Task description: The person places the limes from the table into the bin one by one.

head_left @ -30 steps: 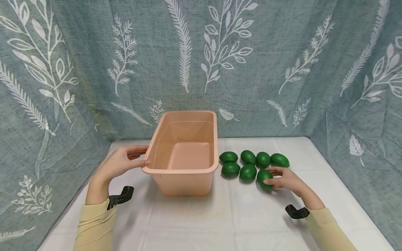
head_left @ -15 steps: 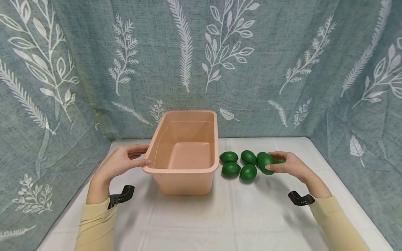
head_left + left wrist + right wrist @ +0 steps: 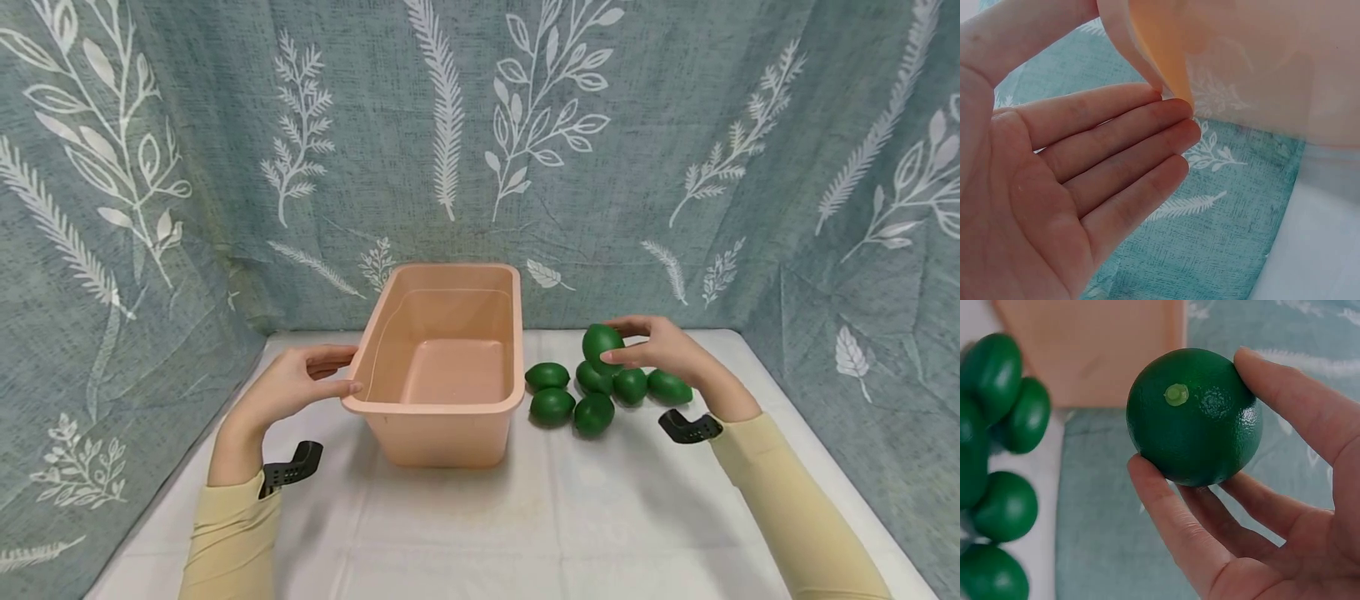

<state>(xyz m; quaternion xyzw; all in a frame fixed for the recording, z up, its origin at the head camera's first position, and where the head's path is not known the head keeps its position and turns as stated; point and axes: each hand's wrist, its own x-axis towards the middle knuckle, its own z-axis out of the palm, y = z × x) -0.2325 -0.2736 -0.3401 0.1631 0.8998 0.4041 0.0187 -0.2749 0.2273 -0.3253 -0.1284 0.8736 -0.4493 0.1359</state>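
My right hand holds a dark green lime above the table, pinched between thumb and fingertips. In the right wrist view, the lime shows a pale stem nub, and the fingers curve under it. My left hand is at the left edge of a peach plastic tub. Its thumb touches the rim near the front corner. In the left wrist view, the straight fingers touch the tub's rim. No lime lies inside the tub.
Several more limes lie in a loose cluster on the white tablecloth, right of the tub. A blue-green leaf-print curtain surrounds the back and sides. Black wrist cameras jut out from both wrists.
My right hand has lifted one lime from the front right of the cluster and carried it up and left, over the other limes. My left hand stays at the tub.
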